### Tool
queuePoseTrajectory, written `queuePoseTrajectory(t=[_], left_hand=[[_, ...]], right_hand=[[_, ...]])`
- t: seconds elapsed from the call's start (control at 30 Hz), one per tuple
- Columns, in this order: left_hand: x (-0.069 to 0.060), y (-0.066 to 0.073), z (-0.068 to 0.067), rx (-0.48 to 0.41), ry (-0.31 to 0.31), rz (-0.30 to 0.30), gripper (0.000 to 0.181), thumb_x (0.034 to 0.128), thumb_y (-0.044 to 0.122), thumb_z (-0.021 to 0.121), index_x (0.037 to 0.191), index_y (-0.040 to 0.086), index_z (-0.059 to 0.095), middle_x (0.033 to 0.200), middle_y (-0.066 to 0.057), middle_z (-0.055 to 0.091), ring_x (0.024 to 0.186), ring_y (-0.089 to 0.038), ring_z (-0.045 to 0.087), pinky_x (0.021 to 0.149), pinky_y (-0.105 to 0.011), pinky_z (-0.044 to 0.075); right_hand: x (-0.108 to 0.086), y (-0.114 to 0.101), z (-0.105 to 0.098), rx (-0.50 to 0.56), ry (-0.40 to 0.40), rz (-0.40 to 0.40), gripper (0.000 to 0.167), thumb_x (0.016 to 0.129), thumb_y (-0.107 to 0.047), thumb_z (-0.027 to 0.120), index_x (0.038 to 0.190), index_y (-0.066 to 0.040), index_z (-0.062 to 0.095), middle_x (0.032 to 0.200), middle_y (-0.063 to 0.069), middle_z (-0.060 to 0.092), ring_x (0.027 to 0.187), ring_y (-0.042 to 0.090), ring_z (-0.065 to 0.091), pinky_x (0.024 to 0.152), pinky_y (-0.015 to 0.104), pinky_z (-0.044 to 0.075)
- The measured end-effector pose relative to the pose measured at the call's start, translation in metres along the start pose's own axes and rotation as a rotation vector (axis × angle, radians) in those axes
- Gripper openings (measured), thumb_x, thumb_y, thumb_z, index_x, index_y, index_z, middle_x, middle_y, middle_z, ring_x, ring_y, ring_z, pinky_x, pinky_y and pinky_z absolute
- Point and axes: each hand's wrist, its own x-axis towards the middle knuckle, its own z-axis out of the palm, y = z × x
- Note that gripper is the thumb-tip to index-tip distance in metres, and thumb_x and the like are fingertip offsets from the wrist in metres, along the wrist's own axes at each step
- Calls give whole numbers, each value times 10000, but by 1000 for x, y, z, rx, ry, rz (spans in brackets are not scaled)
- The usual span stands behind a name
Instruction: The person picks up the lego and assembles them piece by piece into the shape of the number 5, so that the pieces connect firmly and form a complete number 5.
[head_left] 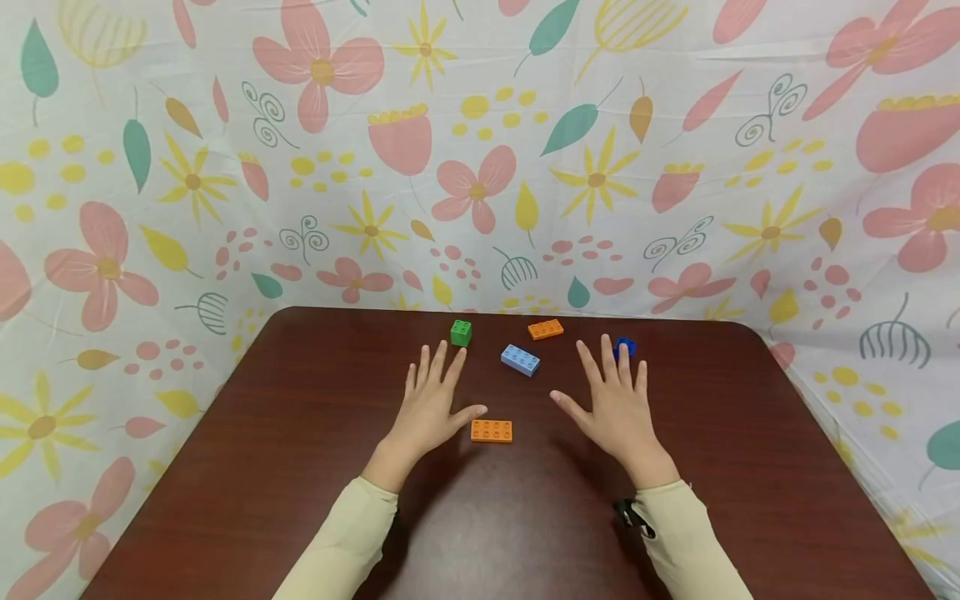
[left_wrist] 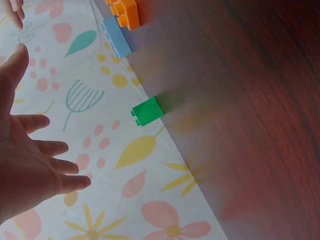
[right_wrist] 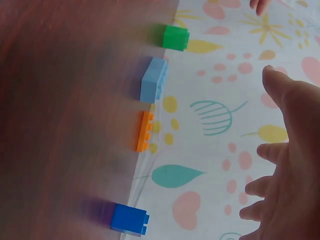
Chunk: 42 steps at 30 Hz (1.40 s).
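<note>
Both hands are held above the table with fingers spread and hold nothing. The left hand (head_left: 427, 414) has its thumb close to an orange flat brick (head_left: 491, 431) in the head view; a green square brick (head_left: 461, 333) stands beyond its fingertips. The right hand (head_left: 618, 414) partly covers a dark blue brick (head_left: 624, 347) behind its fingers. Between the hands, farther back, lie a light blue brick (head_left: 521, 360) and a second orange flat brick (head_left: 545, 329). The right wrist view shows the green brick (right_wrist: 175, 38), light blue brick (right_wrist: 153, 80) and dark blue brick (right_wrist: 129, 218) apart from the fingers.
The dark brown wooden table (head_left: 247, 467) has rounded far corners. A white cloth (head_left: 480, 250) with printed flowers and leaves hangs behind it and along the sides. A black strap (head_left: 633, 518) shows at the right sleeve.
</note>
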Motion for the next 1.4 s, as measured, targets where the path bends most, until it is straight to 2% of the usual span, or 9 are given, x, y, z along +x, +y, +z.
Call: queuePoseTrajectory(t=[0.53, 0.8, 1.07, 1.4], left_hand=[[-2, 1, -5, -148, 45, 78, 876, 799, 373, 780, 1494, 91, 328, 1528, -190, 278, 1419, -403, 202, 1107, -583, 212], [-2, 0, -5, -222, 44, 76, 826, 789, 288, 806, 1471, 94, 383, 1517, -169, 307, 1393, -395, 263, 1094, -591, 236], [-2, -1, -5, -305, 41, 90, 793, 785, 203, 815, 1454, 80, 407, 1472, -178, 362, 1330, -382, 347, 1032, -534, 368], [-3, 0, -3, -395, 25, 57, 735, 780, 156, 816, 1419, 80, 459, 1377, -136, 458, 1278, -326, 391, 991, -472, 426]], right_hand=[[15, 13, -16, 77, 78, -41, 815, 893, -485, 627, 1523, -119, 261, 1539, 268, 200, 1410, 472, 138, 1113, 620, 97], [23, 26, -22, 158, 116, -60, 771, 914, -397, 643, 1514, -79, 278, 1530, 261, 235, 1405, 462, 174, 1106, 617, 148], [34, 42, -25, 240, 140, -78, 736, 921, -327, 654, 1496, -36, 298, 1513, 263, 272, 1373, 469, 246, 1038, 656, 255], [42, 62, -20, 324, 108, -83, 707, 949, -261, 624, 1501, -9, 261, 1525, 264, 246, 1385, 459, 223, 1049, 640, 250]])
